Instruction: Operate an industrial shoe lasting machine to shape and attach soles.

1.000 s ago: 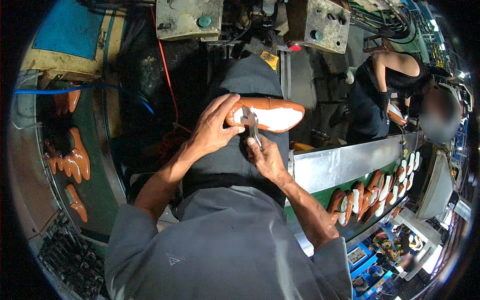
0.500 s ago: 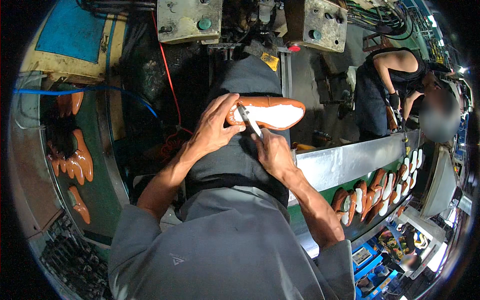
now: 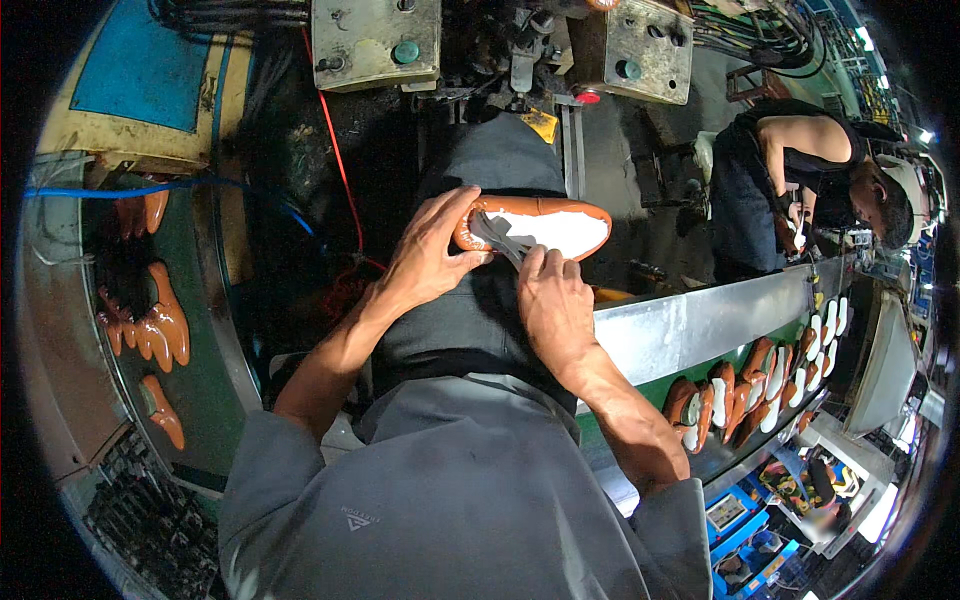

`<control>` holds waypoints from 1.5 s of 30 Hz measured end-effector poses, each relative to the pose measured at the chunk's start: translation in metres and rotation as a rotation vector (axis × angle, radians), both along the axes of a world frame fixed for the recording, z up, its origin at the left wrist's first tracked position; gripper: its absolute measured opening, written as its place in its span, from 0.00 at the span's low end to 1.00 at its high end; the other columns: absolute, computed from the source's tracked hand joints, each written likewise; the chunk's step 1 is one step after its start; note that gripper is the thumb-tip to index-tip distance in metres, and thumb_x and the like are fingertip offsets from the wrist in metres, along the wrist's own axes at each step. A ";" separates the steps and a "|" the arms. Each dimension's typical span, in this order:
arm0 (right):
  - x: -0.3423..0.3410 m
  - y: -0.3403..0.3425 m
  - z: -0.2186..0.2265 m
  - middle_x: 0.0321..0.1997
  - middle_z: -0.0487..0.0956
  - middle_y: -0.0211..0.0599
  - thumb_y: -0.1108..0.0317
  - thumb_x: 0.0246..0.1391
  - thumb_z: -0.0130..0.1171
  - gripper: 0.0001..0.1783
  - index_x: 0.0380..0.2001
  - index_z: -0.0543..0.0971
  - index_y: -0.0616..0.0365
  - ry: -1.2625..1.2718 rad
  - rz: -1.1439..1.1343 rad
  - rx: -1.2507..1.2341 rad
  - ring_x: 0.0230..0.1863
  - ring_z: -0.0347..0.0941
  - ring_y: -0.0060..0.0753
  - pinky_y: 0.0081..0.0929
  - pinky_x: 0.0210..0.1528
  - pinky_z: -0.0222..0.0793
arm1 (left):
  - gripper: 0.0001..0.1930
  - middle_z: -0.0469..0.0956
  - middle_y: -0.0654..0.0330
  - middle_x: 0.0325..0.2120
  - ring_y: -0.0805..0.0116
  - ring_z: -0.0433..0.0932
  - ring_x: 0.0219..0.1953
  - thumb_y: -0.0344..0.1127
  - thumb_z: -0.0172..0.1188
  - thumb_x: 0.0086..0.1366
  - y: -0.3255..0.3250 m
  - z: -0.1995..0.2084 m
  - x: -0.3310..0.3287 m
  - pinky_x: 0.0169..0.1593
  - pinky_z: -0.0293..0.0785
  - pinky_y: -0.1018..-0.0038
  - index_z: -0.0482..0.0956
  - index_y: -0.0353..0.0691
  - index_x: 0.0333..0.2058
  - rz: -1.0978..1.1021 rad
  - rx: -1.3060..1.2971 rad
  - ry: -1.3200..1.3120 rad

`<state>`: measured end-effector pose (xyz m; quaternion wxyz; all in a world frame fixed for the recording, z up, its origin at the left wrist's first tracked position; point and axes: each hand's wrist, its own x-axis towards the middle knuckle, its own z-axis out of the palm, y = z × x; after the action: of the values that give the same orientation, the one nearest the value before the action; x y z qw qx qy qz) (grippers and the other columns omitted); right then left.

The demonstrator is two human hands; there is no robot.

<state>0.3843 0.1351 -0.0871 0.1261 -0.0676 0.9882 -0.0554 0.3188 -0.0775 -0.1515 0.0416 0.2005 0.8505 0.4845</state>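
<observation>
A brown shoe upper [image 3: 530, 207] with a white sole side [image 3: 560, 232] facing up rests across my lap, its toe to the right. My left hand [image 3: 432, 252] is closed around the heel end, with thumb and fingers on opposite edges. In my right hand [image 3: 556, 300] is a pair of metal pincers [image 3: 497, 236], slanting up and left over the heel. The tool's jaws are near the heel rim, by small pleats in the brown edge. Whether they bite on the material I cannot tell.
Several brown shoes with white bottoms [image 3: 740, 400] stand on a green conveyor [image 3: 600, 445] at right, behind a metal rail [image 3: 690, 315]. More brown shoes [image 3: 165, 320] lie at left. Control boxes [image 3: 375, 45] are ahead. A co-worker [image 3: 790, 160] bends over a shoe at far right.
My right hand has turned over the pincers' handles, knuckles now higher, and the tool has rolled and shifted slightly. The left hand and shoe stay put. The co-worker's hands have moved.
</observation>
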 end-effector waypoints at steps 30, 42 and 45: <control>0.018 -0.008 -0.005 0.22 0.79 0.65 0.66 0.76 0.59 0.17 0.33 0.75 0.69 -0.185 -0.222 -0.625 0.29 0.81 0.75 0.59 0.30 0.74 | 0.48 0.73 0.44 0.65 0.41 0.76 0.64 0.37 0.83 0.55 -0.011 0.002 -0.004 0.67 0.77 0.54 0.71 0.39 0.74 -0.170 -0.160 0.208; 0.017 0.019 0.003 0.28 0.85 0.46 0.47 0.81 0.54 0.29 0.40 0.80 0.67 -0.388 -0.361 -0.714 0.29 0.85 0.38 0.39 0.35 0.78 | 0.42 0.74 0.45 0.64 0.45 0.77 0.64 0.40 0.82 0.57 -0.008 -0.005 0.013 0.66 0.78 0.54 0.77 0.39 0.69 -0.064 -0.227 0.344; 0.009 0.014 0.013 0.27 0.83 0.42 0.49 0.82 0.53 0.28 0.41 0.80 0.68 -0.298 -0.361 -0.786 0.27 0.83 0.32 0.35 0.32 0.77 | 0.39 0.75 0.42 0.66 0.42 0.79 0.65 0.42 0.83 0.56 -0.005 -0.010 0.014 0.68 0.79 0.52 0.81 0.39 0.67 0.000 -0.190 0.404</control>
<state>0.3934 0.1486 -0.0739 0.2200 0.0716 0.8593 -0.4562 0.3327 -0.0826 -0.1616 -0.1109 0.2887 0.8833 0.3524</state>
